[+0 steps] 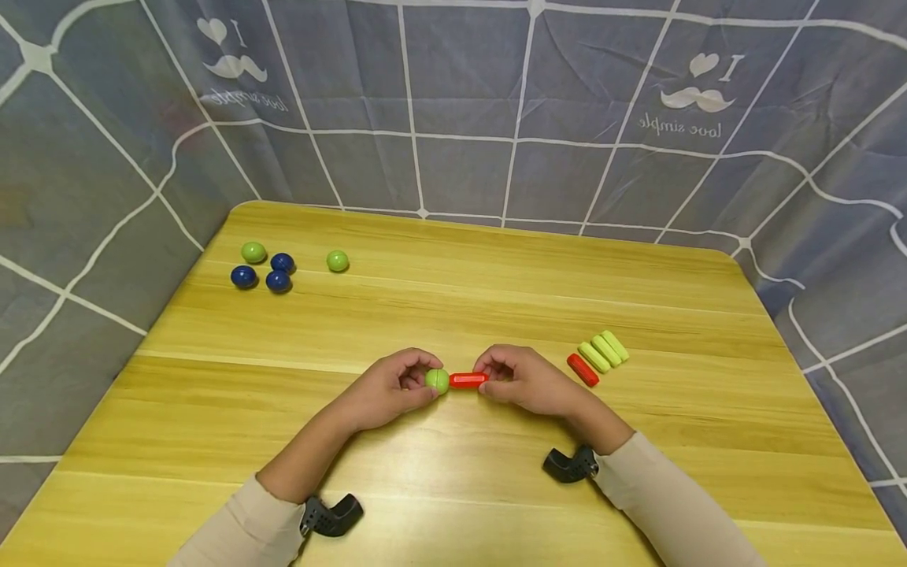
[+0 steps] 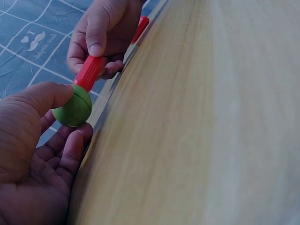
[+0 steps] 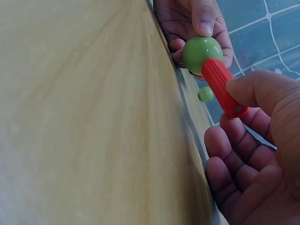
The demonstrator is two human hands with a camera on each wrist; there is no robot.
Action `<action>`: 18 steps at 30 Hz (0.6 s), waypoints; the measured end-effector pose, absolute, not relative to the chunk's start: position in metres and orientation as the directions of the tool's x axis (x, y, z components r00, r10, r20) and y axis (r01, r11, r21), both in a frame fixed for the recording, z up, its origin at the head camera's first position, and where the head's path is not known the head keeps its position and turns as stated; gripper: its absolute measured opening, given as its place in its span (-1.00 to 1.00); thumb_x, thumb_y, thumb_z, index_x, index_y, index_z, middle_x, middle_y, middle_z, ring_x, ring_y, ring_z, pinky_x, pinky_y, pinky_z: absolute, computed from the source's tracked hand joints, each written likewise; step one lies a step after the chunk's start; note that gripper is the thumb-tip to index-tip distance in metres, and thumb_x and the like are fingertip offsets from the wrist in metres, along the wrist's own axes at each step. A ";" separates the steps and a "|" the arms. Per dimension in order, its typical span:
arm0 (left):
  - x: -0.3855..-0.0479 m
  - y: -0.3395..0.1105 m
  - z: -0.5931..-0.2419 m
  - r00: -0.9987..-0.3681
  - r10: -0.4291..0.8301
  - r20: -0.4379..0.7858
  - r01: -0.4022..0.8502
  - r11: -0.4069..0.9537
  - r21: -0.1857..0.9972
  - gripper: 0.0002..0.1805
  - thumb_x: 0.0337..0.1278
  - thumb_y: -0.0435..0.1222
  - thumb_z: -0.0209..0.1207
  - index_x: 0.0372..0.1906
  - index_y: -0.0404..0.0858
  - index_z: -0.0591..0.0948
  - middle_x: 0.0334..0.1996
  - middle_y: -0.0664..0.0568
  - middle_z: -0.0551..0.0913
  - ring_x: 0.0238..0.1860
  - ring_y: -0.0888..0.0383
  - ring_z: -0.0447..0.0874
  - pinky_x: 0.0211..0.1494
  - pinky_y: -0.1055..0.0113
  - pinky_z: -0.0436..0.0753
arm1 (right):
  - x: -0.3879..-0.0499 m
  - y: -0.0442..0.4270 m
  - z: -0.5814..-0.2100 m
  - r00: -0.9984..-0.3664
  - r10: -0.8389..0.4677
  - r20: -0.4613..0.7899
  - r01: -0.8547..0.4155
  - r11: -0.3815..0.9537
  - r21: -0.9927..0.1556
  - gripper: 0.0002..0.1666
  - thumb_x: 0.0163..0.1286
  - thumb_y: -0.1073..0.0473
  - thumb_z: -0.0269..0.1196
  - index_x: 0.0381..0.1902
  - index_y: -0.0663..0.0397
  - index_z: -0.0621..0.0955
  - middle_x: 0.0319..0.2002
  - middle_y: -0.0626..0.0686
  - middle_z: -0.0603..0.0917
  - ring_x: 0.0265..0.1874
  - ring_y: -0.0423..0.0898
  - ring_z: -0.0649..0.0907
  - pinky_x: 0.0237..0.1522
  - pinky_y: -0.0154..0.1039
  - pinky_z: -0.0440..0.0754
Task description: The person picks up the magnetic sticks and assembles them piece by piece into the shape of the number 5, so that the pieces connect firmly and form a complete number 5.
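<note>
My left hand (image 1: 393, 387) pinches a green ball (image 1: 437, 381) with a seam round it, between thumb and fingers. A short red ribbed rod (image 1: 468, 380) is pinched at its far end by my right hand (image 1: 525, 381). The rod's other end touches the ball, so the two pieces lie in one line just over the table. In the right wrist view the rod (image 3: 220, 86) meets the ball (image 3: 201, 54), and a small grey disc shows in its free end. From the left wrist, the ball (image 2: 74, 108) sits between thumb and fingertips.
On the wooden table (image 1: 453, 488), a red rod (image 1: 583, 369) lies beside several yellow-green rods (image 1: 604, 351) at the right. At the far left are blue balls (image 1: 244, 276) and a green ball (image 1: 253, 252), with another green ball (image 1: 337, 261) apart. A grey curtain (image 1: 460, 102) hangs behind.
</note>
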State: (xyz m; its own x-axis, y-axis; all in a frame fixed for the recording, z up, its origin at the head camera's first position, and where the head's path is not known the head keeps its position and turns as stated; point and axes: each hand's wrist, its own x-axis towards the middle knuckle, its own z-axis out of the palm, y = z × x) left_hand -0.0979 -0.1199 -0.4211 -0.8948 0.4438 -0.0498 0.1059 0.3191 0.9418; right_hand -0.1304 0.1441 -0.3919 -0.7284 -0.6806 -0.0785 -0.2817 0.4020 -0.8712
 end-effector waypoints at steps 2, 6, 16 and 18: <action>-0.098 -0.120 -0.421 -0.895 0.443 -0.049 0.105 0.317 0.942 -0.67 0.19 -0.33 0.34 0.05 -0.23 0.60 -0.28 0.01 0.59 -0.28 0.09 0.54 -0.25 0.34 0.57 | -0.133 0.146 -0.401 -0.735 -0.674 -0.071 -0.286 0.403 -0.869 -0.82 0.29 0.42 0.29 -0.15 0.18 0.63 -0.37 0.03 0.58 -0.36 0.00 0.53 -0.31 -0.27 0.51; -0.098 -0.120 -0.421 -0.896 0.442 -0.050 0.104 0.319 0.942 -0.67 0.19 -0.34 0.34 0.04 -0.23 0.60 -0.29 0.02 0.58 -0.29 0.09 0.54 -0.25 0.34 0.56 | -0.138 0.148 -0.414 -0.746 -0.664 -0.049 -0.299 0.401 -0.866 -0.81 0.29 0.38 0.31 -0.14 0.10 0.64 -0.37 0.00 0.57 -0.37 -0.03 0.52 -0.33 -0.29 0.49; -0.098 -0.120 -0.418 -0.896 0.442 -0.052 0.100 0.314 0.944 -0.67 0.17 -0.35 0.34 0.04 -0.25 0.60 -0.28 0.02 0.58 -0.28 0.09 0.53 -0.24 0.34 0.55 | -0.138 0.145 -0.410 -0.761 -0.648 0.034 -0.344 0.358 -0.868 -0.83 0.30 0.32 0.30 -0.18 -0.02 0.65 -0.37 -0.04 0.58 -0.39 -0.07 0.52 -0.36 -0.28 0.50; -0.098 -0.120 -0.418 -0.894 0.444 -0.052 0.102 0.316 0.943 -0.67 0.17 -0.35 0.34 0.04 -0.25 0.60 -0.28 0.02 0.58 -0.28 0.08 0.53 -0.24 0.34 0.55 | -0.138 0.142 -0.407 -0.767 -0.639 0.052 -0.353 0.353 -0.866 -0.83 0.30 0.32 0.30 -0.18 -0.03 0.65 -0.39 -0.06 0.58 -0.40 -0.08 0.52 -0.37 -0.27 0.50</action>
State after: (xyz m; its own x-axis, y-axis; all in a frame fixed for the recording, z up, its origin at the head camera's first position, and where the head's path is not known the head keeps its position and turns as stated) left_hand -0.0976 -0.1204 -0.4185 -0.8944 0.4442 -0.0519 0.1020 0.3157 0.9434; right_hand -0.1377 0.1423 -0.4070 -0.7670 -0.6395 0.0525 -0.3534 0.3528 -0.8664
